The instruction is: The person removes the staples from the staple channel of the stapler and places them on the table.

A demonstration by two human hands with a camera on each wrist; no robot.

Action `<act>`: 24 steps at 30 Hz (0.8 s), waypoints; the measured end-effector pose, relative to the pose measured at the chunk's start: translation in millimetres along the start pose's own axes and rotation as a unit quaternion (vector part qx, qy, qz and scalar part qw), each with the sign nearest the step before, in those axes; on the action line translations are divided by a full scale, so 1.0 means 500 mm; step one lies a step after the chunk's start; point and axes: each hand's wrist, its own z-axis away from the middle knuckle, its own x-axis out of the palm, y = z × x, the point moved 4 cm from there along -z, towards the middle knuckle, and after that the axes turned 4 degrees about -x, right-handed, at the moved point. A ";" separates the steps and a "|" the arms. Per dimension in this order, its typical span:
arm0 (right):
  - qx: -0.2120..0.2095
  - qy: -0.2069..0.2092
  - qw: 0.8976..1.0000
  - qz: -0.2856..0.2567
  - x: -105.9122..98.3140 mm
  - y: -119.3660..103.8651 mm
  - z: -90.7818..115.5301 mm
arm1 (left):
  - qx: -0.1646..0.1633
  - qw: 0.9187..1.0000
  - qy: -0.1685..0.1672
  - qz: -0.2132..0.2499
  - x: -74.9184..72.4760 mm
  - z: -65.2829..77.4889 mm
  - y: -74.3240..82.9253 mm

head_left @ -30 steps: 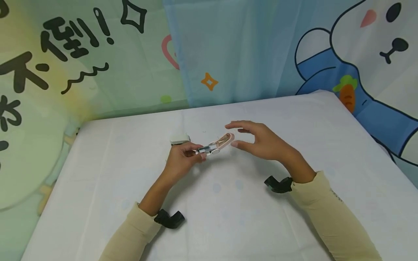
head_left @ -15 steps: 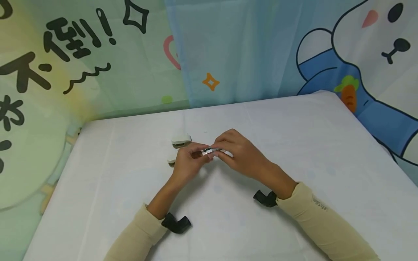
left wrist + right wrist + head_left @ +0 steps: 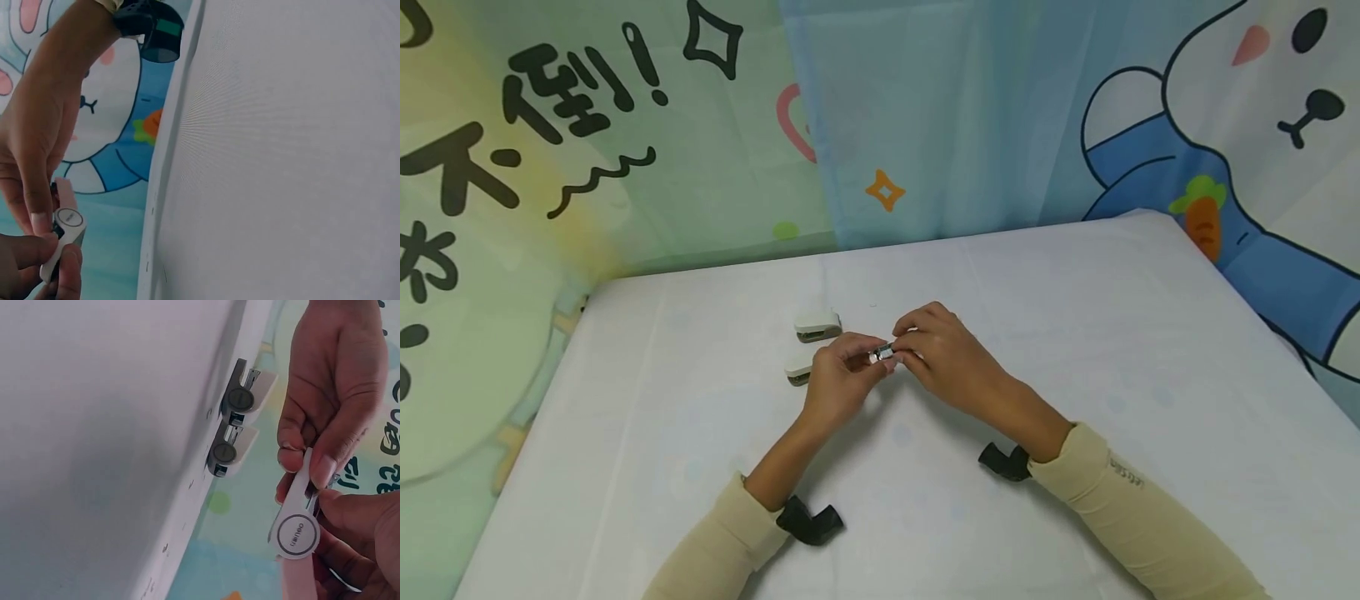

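A small stapler (image 3: 882, 352) with a white base, a pink arm and a round hinge disc (image 3: 298, 536) is held above the table between both hands. My left hand (image 3: 842, 375) pinches the white end between thumb and fingers. From the other side, my right hand (image 3: 955, 358) has its thumb and fingertips curled in at the metal part beside the hinge. In the right wrist view the pink arm (image 3: 299, 578) is swung far back from the base. Fingers hide much of the metal track. Two white-and-grey staplers, one farther (image 3: 818, 325) and one nearer (image 3: 797, 371), lie beyond my left hand.
A white-covered table (image 3: 1037, 500) lies under both hands. Behind it hangs a printed curtain (image 3: 955, 117). Tiny staple-like bits (image 3: 165, 548) show on the cloth in the right wrist view.
My right hand has come in from the right and taken hold at the stapler. The stapler has turned in my left hand, which shifted slightly right, uncovering more of the two staplers behind.
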 end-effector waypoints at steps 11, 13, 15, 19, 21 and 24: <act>0.080 -0.018 0.993 -0.083 0.007 0.016 0.005 | 0.038 0.998 -0.011 -0.045 0.007 0.003 -0.021; 0.080 -0.022 0.993 -0.084 0.006 0.016 0.005 | 0.037 0.998 -0.015 -0.048 0.007 0.003 -0.021; 0.069 -0.017 0.993 -0.089 0.003 0.018 0.005 | 0.040 0.998 -0.018 -0.051 0.006 0.003 -0.019; 0.030 0.033 0.991 -0.123 -0.012 0.024 0.004 | 0.039 0.998 -0.023 -0.040 0.007 -0.001 -0.031; 0.021 0.067 0.986 -0.152 -0.021 0.030 0.004 | 0.038 0.998 -0.028 -0.033 0.007 -0.002 -0.032; 0.038 0.099 0.970 -0.217 -0.030 0.040 0.005 | 0.029 0.999 -0.033 -0.030 0.007 -0.002 -0.035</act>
